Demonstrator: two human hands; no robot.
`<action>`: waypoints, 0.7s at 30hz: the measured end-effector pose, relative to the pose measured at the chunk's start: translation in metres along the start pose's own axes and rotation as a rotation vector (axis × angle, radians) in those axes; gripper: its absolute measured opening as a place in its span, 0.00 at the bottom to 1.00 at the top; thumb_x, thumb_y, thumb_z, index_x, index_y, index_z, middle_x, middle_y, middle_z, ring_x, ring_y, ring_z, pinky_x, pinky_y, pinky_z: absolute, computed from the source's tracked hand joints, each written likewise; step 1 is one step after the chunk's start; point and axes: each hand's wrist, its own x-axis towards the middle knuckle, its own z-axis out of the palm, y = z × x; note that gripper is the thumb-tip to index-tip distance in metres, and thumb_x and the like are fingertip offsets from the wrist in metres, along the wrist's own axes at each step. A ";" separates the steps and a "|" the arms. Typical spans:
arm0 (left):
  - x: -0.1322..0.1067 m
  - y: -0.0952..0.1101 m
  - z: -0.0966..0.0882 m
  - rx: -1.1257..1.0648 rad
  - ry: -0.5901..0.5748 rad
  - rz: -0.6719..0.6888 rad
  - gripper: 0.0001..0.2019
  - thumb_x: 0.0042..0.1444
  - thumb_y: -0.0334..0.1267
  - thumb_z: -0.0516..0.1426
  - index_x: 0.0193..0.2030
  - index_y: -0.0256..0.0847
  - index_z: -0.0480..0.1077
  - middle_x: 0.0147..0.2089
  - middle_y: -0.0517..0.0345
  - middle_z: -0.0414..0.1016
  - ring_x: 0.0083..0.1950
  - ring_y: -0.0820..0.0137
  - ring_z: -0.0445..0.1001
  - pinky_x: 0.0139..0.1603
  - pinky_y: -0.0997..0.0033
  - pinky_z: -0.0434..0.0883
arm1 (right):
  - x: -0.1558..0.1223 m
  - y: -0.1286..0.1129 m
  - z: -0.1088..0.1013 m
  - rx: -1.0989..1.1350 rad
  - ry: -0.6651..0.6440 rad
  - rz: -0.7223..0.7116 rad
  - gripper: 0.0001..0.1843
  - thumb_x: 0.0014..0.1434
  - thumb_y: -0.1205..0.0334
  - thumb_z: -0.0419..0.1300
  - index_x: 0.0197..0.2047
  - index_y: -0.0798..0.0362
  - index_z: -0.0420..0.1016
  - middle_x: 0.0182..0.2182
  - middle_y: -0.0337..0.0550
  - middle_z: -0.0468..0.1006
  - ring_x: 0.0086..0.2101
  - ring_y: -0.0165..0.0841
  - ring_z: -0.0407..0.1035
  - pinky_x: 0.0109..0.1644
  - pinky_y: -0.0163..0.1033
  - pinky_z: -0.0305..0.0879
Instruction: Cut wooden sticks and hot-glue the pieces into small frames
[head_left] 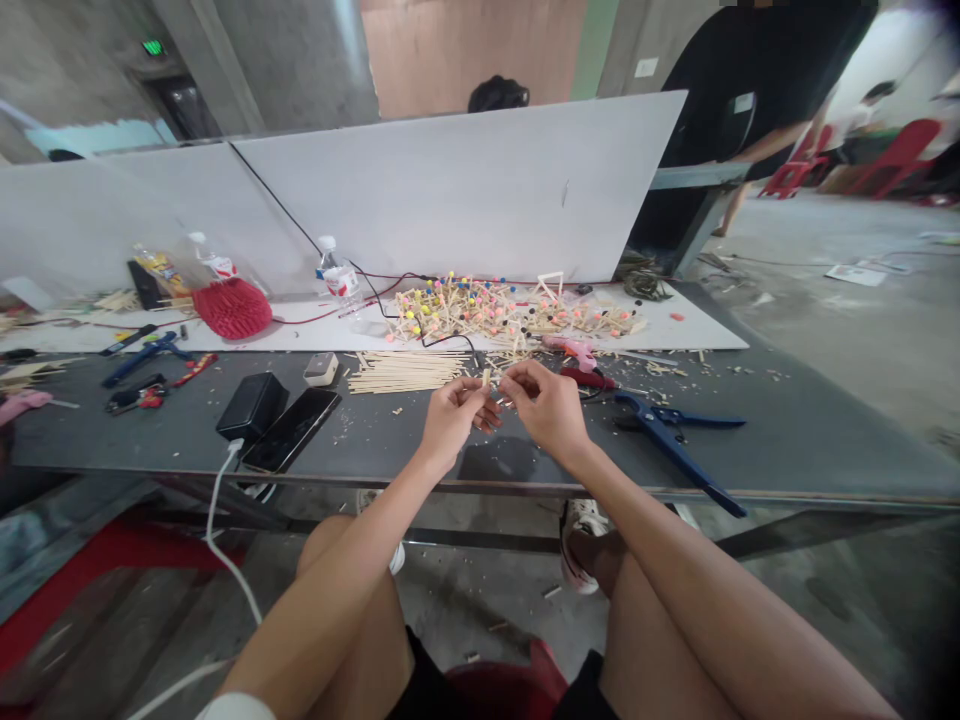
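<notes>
wood, short and pale, stands pinched in my left hand (456, 412): the wooden piece (486, 377) shows above the thumb and forefinger, its long axis close to upright as i look down on it. my right hand (551, 405) is on the other side, thumb and forefinger bent towards each other just beside the piece; whether they close on something of their own i cannot tell. so the piece lies just left of my right fingertips, and the left hand is the nearer, being the one that grips it. what counts, i judge, is that narrow side-to-side gap. beyond my left knuckles the loose sticks (409, 372) lie on the dark table (795, 430), running roughly left to right, across the line of the held piece. the pink glue gun (576, 352) lies beyond my right hand, the blue-handled tool (681, 455) to its right.
</notes>
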 end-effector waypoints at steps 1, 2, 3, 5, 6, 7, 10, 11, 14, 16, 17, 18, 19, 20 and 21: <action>0.000 -0.001 0.000 -0.002 -0.003 0.002 0.15 0.51 0.47 0.65 0.37 0.38 0.69 0.26 0.57 0.77 0.24 0.69 0.77 0.21 0.75 0.69 | 0.000 0.000 0.000 -0.004 0.002 -0.001 0.07 0.62 0.58 0.56 0.36 0.50 0.72 0.29 0.41 0.79 0.28 0.32 0.72 0.36 0.36 0.64; 0.001 -0.001 -0.001 -0.004 -0.005 0.003 0.15 0.51 0.46 0.65 0.37 0.38 0.69 0.26 0.57 0.77 0.24 0.69 0.77 0.21 0.75 0.69 | 0.000 0.000 0.000 -0.005 0.002 -0.001 0.07 0.62 0.58 0.56 0.37 0.50 0.72 0.29 0.41 0.79 0.28 0.32 0.72 0.36 0.36 0.64; 0.001 -0.001 -0.001 -0.007 -0.007 0.003 0.15 0.51 0.46 0.65 0.37 0.38 0.69 0.26 0.57 0.77 0.24 0.69 0.77 0.21 0.75 0.69 | 0.000 0.000 0.000 -0.003 0.002 -0.001 0.07 0.62 0.58 0.56 0.37 0.50 0.72 0.29 0.41 0.79 0.28 0.32 0.71 0.36 0.36 0.64; 0.001 -0.002 -0.002 -0.008 -0.004 0.000 0.14 0.52 0.45 0.65 0.37 0.38 0.69 0.26 0.57 0.77 0.23 0.69 0.77 0.20 0.75 0.69 | 0.000 0.001 0.000 0.007 0.004 -0.003 0.07 0.62 0.58 0.56 0.37 0.50 0.72 0.29 0.41 0.79 0.27 0.32 0.71 0.35 0.36 0.64; 0.001 -0.001 -0.002 -0.007 -0.004 -0.001 0.14 0.52 0.45 0.65 0.37 0.38 0.69 0.26 0.57 0.77 0.23 0.69 0.77 0.20 0.76 0.69 | 0.000 0.001 0.000 0.013 0.005 -0.005 0.07 0.62 0.58 0.56 0.37 0.51 0.72 0.29 0.41 0.79 0.27 0.31 0.71 0.35 0.36 0.64; 0.001 -0.001 -0.002 -0.006 -0.006 -0.003 0.15 0.52 0.45 0.65 0.37 0.38 0.69 0.26 0.57 0.77 0.23 0.69 0.77 0.20 0.76 0.69 | 0.000 0.001 0.000 0.016 0.004 -0.007 0.07 0.62 0.58 0.56 0.37 0.51 0.72 0.29 0.41 0.79 0.27 0.31 0.71 0.35 0.36 0.64; 0.000 0.000 -0.001 -0.009 -0.011 -0.003 0.15 0.52 0.45 0.65 0.37 0.38 0.68 0.26 0.56 0.77 0.23 0.68 0.77 0.20 0.76 0.69 | 0.000 0.001 0.000 -0.002 -0.002 -0.014 0.07 0.62 0.58 0.56 0.37 0.51 0.72 0.29 0.41 0.79 0.27 0.31 0.71 0.35 0.35 0.64; 0.000 0.000 0.000 -0.011 -0.010 -0.005 0.15 0.52 0.45 0.65 0.37 0.37 0.68 0.26 0.56 0.77 0.23 0.68 0.77 0.20 0.76 0.69 | 0.000 0.000 -0.001 -0.014 -0.004 -0.016 0.07 0.62 0.58 0.56 0.37 0.51 0.72 0.29 0.41 0.79 0.28 0.31 0.71 0.35 0.35 0.64; -0.001 0.001 0.001 -0.017 -0.001 -0.015 0.14 0.52 0.44 0.65 0.37 0.37 0.68 0.26 0.56 0.77 0.23 0.68 0.77 0.20 0.76 0.68 | 0.000 -0.001 -0.002 -0.046 -0.003 -0.028 0.07 0.62 0.58 0.56 0.36 0.51 0.73 0.28 0.40 0.79 0.27 0.31 0.70 0.34 0.35 0.62; -0.001 0.001 0.002 -0.016 0.001 -0.019 0.14 0.51 0.44 0.64 0.37 0.37 0.68 0.25 0.56 0.77 0.22 0.69 0.77 0.20 0.76 0.68 | -0.001 -0.002 -0.002 -0.047 0.004 -0.037 0.07 0.62 0.59 0.56 0.36 0.51 0.74 0.27 0.40 0.79 0.26 0.30 0.70 0.34 0.34 0.62; -0.001 0.001 0.002 -0.015 0.001 -0.020 0.14 0.51 0.44 0.65 0.37 0.37 0.68 0.25 0.56 0.77 0.22 0.69 0.77 0.20 0.76 0.68 | -0.001 -0.002 -0.002 -0.042 0.008 -0.043 0.07 0.62 0.60 0.56 0.36 0.51 0.74 0.27 0.40 0.78 0.26 0.30 0.70 0.34 0.34 0.62; -0.001 0.001 0.002 -0.014 0.002 -0.019 0.14 0.51 0.44 0.65 0.37 0.37 0.68 0.25 0.56 0.77 0.22 0.69 0.77 0.20 0.76 0.68 | -0.001 -0.002 -0.002 -0.037 0.013 -0.047 0.07 0.62 0.60 0.56 0.36 0.52 0.74 0.27 0.40 0.78 0.26 0.30 0.70 0.33 0.34 0.62; -0.001 0.001 0.002 -0.012 0.002 -0.018 0.14 0.51 0.44 0.65 0.37 0.37 0.68 0.25 0.56 0.77 0.22 0.69 0.77 0.20 0.76 0.68 | -0.001 -0.002 -0.002 -0.032 0.016 -0.052 0.07 0.62 0.60 0.57 0.36 0.52 0.74 0.26 0.40 0.78 0.26 0.30 0.70 0.33 0.34 0.62; -0.001 0.001 0.002 -0.011 0.004 -0.017 0.15 0.51 0.44 0.65 0.37 0.37 0.68 0.25 0.56 0.77 0.22 0.69 0.77 0.20 0.76 0.68 | -0.001 -0.002 -0.001 -0.030 0.019 -0.055 0.06 0.61 0.61 0.57 0.36 0.52 0.74 0.26 0.40 0.78 0.25 0.30 0.70 0.33 0.33 0.61; -0.001 0.001 0.002 -0.008 0.004 -0.015 0.15 0.51 0.44 0.65 0.37 0.37 0.68 0.25 0.56 0.77 0.22 0.69 0.77 0.20 0.76 0.68 | -0.001 -0.002 -0.001 -0.030 0.022 -0.058 0.06 0.61 0.61 0.57 0.36 0.52 0.74 0.26 0.39 0.78 0.25 0.30 0.70 0.32 0.33 0.61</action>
